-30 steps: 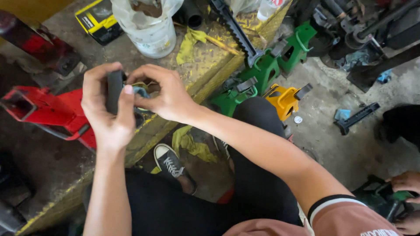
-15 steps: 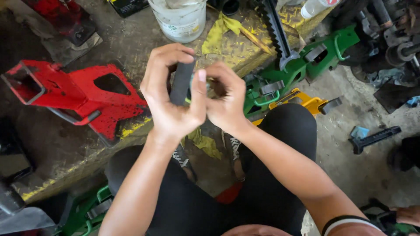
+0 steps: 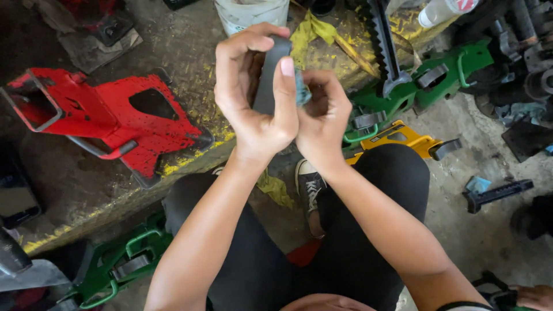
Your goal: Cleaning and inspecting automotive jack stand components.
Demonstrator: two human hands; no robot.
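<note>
L hand [image 3: 253,95] is clamped on a dark bar [image 3: 268,75], fingers curled over its top, thumb pressed flat along the front; bar stands roughly upright, held up in the air above the knees and in front of the slab [image 3: 173,46]. R hand [image 3: 322,112] sits just beside it, touching L thumb side, fingers pinched together on a small blue-grey bit [image 3: 302,89] right against the bar's edge (what the bit is, can't tell).

Around: red stand [image 3: 115,118] lies on its side on the slab, left of the hands. White bucket [image 3: 250,14] at the top, yellow rag [image 3: 314,31] next to it. Toothed black post [image 3: 383,40] runs down toward a green stand [image 3: 426,86]; yellow stand [image 3: 403,138] just below that, near R knee. Another green stand [image 3: 121,265] on the floor at lower left. Black shoe [image 3: 308,184] w/ white toe shows between the legs. Small black bar [image 3: 498,194] lies on the floor at right, well apart from the hands.
</note>
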